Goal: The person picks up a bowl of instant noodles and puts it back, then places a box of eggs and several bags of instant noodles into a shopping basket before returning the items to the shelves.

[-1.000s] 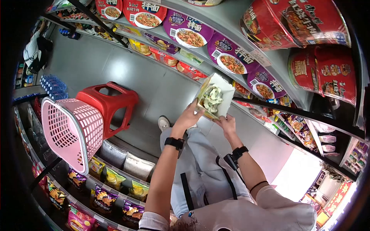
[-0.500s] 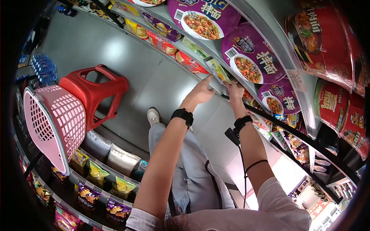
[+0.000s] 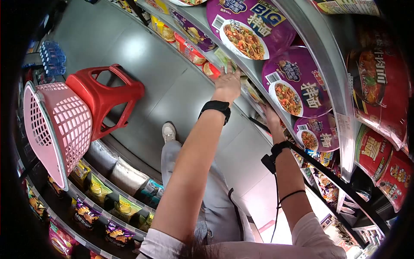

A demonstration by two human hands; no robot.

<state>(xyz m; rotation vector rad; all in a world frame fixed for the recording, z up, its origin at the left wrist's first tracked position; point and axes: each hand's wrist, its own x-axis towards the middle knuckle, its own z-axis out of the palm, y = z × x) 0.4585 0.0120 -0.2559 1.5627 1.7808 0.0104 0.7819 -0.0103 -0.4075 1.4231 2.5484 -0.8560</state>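
Note:
My left hand (image 3: 227,84) reaches to a lower shelf, its fingertips at a pale green package (image 3: 223,57); whether it grips the package is unclear. Lower right of it, my right hand (image 3: 270,115) is partly hidden behind the shelf edge, close to a yellow-green package (image 3: 251,90). Its fingers are mostly out of sight. Large purple noodle bowls (image 3: 293,82) stand on the shelf above my hands. Red packs (image 3: 189,49) lie along the lower shelf to the left.
A red stool (image 3: 101,97) stands on the grey floor (image 3: 161,86) at left, with a pink basket (image 3: 71,125) beside it. Bottled water (image 3: 52,58) is behind. Snack bags (image 3: 98,190) line shelves at lower left. Red noodle packs (image 3: 373,82) hang at right.
My left hand has moved up to the shelf and no longer points with one finger. My right hand has gone further behind the shelf edge. The view has shifted slightly.

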